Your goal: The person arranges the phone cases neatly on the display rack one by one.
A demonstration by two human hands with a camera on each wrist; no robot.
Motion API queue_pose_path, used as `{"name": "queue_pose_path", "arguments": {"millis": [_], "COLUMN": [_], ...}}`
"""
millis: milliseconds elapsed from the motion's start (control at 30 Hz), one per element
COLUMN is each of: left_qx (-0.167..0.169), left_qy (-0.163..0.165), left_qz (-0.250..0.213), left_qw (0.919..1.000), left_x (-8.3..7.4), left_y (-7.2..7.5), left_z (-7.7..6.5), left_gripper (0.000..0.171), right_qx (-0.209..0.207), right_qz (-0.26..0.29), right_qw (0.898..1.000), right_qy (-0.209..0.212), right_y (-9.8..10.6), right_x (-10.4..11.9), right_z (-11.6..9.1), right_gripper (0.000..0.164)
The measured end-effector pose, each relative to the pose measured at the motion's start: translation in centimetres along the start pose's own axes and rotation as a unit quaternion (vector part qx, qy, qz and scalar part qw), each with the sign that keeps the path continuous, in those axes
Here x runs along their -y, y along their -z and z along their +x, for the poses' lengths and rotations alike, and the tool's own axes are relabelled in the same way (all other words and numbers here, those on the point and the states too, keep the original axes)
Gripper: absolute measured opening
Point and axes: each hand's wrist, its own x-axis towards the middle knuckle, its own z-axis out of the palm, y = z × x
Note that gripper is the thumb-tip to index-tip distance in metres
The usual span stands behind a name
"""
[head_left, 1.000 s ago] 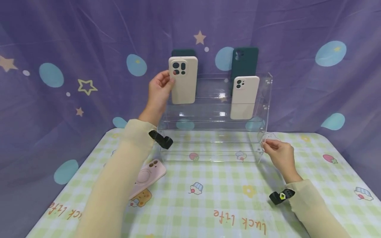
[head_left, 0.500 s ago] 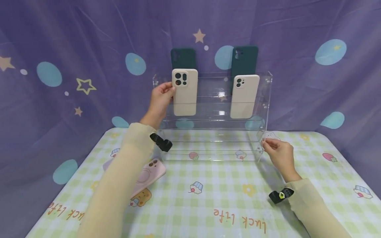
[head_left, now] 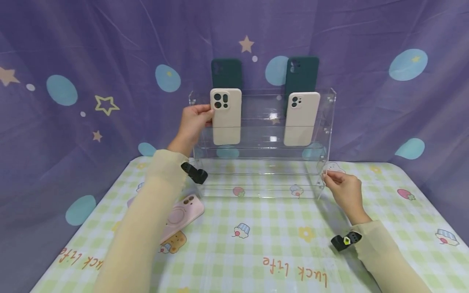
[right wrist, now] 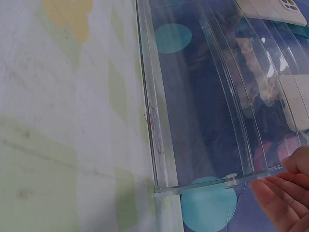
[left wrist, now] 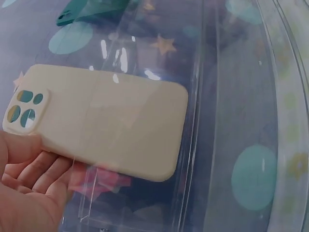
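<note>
A cream phone case point(head_left: 226, 122) stands on a middle tier of the clear acrylic display rack point(head_left: 264, 152), its lower part behind the tier's front lip. At its left edge my left hand point(head_left: 193, 124) pinches it, thumb in front, just below the camera cutouts; the left wrist view has the same hand point(left wrist: 31, 179). My right hand point(head_left: 344, 193) grips the rack's right side panel low down, and in the right wrist view that hand point(right wrist: 287, 193) is at the panel's edge. Another white case point(head_left: 301, 122) stands to the right on the same tier.
Two dark green cases, one at left point(head_left: 226, 73) and one at right point(head_left: 304, 75), stand on the top tier behind. A pink case point(head_left: 185, 215) lies on the checked tablecloth point(head_left: 271, 232), partly under my left forearm. A purple patterned curtain point(head_left: 146, 36) hangs behind.
My left hand has lowered the cream phone case into the tier, uncovering more of the green case behind, then shifted slightly left. My right hand stays at the rack's side.
</note>
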Motion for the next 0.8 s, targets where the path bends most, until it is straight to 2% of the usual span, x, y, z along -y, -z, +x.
{"name": "queue_pose_path", "arguments": {"millis": [400,600,800], "left_qx": [-0.010,-0.016,-0.016], "left_qy": [-0.014,-0.024,-0.004], "left_qz": [0.085,0.112,0.108], "left_qw": [0.9962,0.9933,0.9940], "left_x": [-0.36,-0.12,-0.17], "left_y": [0.97,0.98,0.86], "left_z": [-0.51,-0.19,0.02], "left_gripper": [0.027,0.026,0.022], "right_qx": [-0.004,-0.003,-0.001], "right_qz": [-0.005,-0.007,0.005], "right_qw": [1.000,1.000,1.000], "right_qy": [0.004,0.001,0.000], "right_y": [0.06,0.02,0.05], "right_x": [0.02,-0.02,0.09], "right_z": [0.07,0.05,0.03], "right_gripper": [0.023,0.023,0.023]}}
